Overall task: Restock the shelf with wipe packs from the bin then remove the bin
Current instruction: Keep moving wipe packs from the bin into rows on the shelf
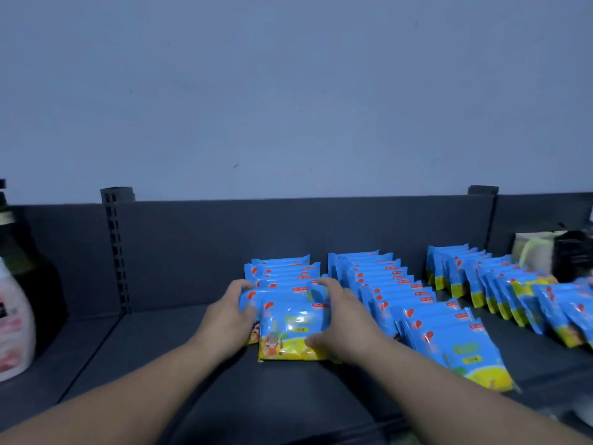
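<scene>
Blue and yellow wipe packs stand in three rows on the dark grey shelf (154,342). The left row (282,271) is the shortest. At its front my left hand (229,319) and my right hand (341,322) hold a small bunch of wipe packs (293,332) between them, fingers curled over the top and thumbs on the near faces. The frontmost pack leans toward me. The middle row (401,300) runs forward to the right of my right hand. The right row (500,284) slants off to the right edge. No bin is in view.
A white bottle (12,319) and a dark bottle (22,252) stand at the far left. A slotted upright (117,245) divides the shelf's back panel. Pale and black packages (552,252) sit at the back right. Bare shelf lies left of the wipe rows.
</scene>
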The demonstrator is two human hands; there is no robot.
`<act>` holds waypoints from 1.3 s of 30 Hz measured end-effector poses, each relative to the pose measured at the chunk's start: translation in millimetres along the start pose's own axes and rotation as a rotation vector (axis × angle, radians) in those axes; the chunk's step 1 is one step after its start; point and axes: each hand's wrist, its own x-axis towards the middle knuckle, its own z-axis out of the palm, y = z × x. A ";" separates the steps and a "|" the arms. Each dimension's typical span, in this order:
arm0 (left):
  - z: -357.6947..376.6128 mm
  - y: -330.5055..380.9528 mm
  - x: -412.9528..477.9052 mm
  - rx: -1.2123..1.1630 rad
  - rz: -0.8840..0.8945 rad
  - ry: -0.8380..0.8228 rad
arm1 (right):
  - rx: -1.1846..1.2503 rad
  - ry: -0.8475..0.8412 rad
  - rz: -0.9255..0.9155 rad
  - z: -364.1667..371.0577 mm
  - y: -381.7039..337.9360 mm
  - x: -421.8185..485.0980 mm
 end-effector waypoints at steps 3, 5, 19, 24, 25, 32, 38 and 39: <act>2.2 4.7 -0.2 -0.106 -0.028 -0.013 | -0.028 0.040 -0.006 1.7 -0.8 3.5; 5.5 6.4 -1.6 -0.095 -0.009 -0.046 | -0.032 0.069 -0.018 3.8 -0.7 6.7; 13.6 14.6 -1.5 0.007 0.028 -0.084 | -0.064 0.055 -0.067 6.4 5.3 12.6; 14.5 12.2 -1.0 0.016 0.046 -0.058 | -0.068 0.072 -0.077 6.8 6.5 14.0; 14.5 12.1 -0.8 0.025 0.055 -0.045 | -0.075 0.079 -0.085 7.3 5.9 14.9; 13.0 15.0 -0.5 0.064 0.078 -0.065 | -0.057 0.085 -0.094 8.1 5.1 18.0; 14.6 15.4 1.2 0.068 0.088 -0.056 | -0.068 0.091 -0.081 8.4 4.0 19.2; 14.8 15.0 1.4 0.065 0.091 -0.050 | -0.065 0.100 -0.078 9.2 3.7 19.5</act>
